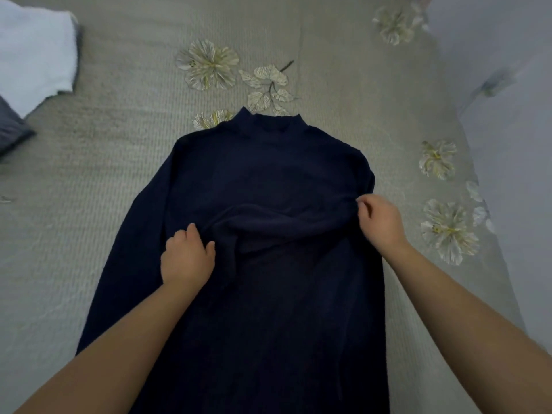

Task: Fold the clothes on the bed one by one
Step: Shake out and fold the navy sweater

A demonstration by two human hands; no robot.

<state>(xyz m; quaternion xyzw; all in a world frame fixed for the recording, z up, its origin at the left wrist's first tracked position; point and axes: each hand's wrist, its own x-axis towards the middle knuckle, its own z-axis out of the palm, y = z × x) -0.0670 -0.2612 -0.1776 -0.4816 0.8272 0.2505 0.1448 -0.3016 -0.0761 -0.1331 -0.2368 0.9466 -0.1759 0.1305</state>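
Sweater (268, 174): dark navy, high-necked; lies flat on the bed, its hem end nearest the viewer and running out of the bottom of the frame.
Left hand (186, 258): fingers curled onto the cloth at mid-body, gripping the near end of a raised fold of fabric.
Right hand (380, 222): thumb and fingertips pinch the cloth at the sweater's right edge, just below the shoulder.
Fold between the hands (277, 222): a ridge of bunched fabric, probably the right sleeve drawn in across the chest; too dark to say for certain.
Step in hand: judged to be the first fold of this garment, bringing a sleeve or side panel inward.
Next move: calls for laying the ridge flat and smoothing it, then treating the left sleeve (119, 264), which lies straight along the body.
Long axis: runs from the viewer away up the bed; collar (270, 124) points to the far end.
Bed (89, 189): beige ribbed cover with a flower pattern.
Far left: white cloth (33, 49), well apart from the sweater.
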